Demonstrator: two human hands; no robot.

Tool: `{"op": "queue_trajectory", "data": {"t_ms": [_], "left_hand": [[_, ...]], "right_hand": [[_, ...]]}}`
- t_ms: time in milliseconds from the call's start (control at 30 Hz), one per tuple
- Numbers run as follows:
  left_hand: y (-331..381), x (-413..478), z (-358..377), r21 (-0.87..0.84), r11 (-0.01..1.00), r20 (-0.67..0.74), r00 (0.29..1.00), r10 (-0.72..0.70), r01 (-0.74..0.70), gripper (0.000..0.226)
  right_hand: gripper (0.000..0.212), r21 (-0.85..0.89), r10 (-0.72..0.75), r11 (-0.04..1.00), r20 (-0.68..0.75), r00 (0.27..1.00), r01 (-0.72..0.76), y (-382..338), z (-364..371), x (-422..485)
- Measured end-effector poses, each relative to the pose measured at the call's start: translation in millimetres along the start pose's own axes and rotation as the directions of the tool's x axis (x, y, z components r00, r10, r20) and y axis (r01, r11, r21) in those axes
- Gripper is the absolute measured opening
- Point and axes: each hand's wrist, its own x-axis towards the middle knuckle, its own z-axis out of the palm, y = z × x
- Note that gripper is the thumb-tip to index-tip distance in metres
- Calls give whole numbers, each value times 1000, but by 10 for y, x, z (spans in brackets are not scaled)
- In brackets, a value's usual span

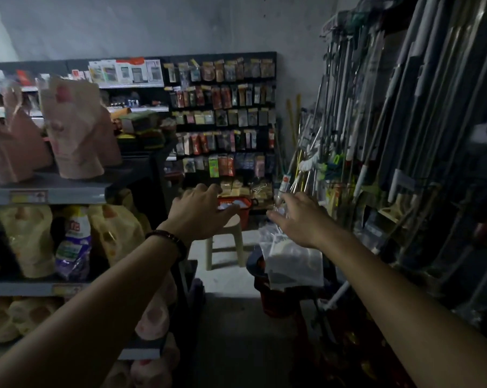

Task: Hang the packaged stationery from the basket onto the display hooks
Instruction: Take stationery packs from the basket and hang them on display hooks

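Both arms are out ahead of us. Our left hand [200, 211] spreads loose fingers at the near rim of the red basket [243, 215], which sits on the beige stool [231, 222]. Our right hand [298, 219] holds a slim clear packet [283, 189] upright, just right of the basket. Behind, the pegboard [236, 56] hangs full of packets, row on row.

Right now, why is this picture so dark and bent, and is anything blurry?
Head view: dim, with the grey wall brightest and the lower corners nearly black; head view, left: the pink pouches are smeared by blur; head view, right: the poles lean and bow from the wide-angle lens.
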Motion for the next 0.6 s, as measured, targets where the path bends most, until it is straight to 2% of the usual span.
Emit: {"op": "queue_trajectory", "data": {"t_ms": [167, 367, 600], "left_hand": [[-95, 734, 332, 63, 998, 21, 999, -28, 27, 88], [-296, 1702, 740, 73, 997, -5, 1000, -28, 28, 86], [-757, 3128, 1079, 158, 987, -25, 999, 45, -40, 85]], "right_hand": [[73, -9, -24, 1000, 32, 999, 24, 268, 174, 826], [76, -53, -42, 998, 34, 999, 43, 481, 395, 1831], [78, -70, -5, 998, 39, 999, 7, 495, 622, 3252]]}}
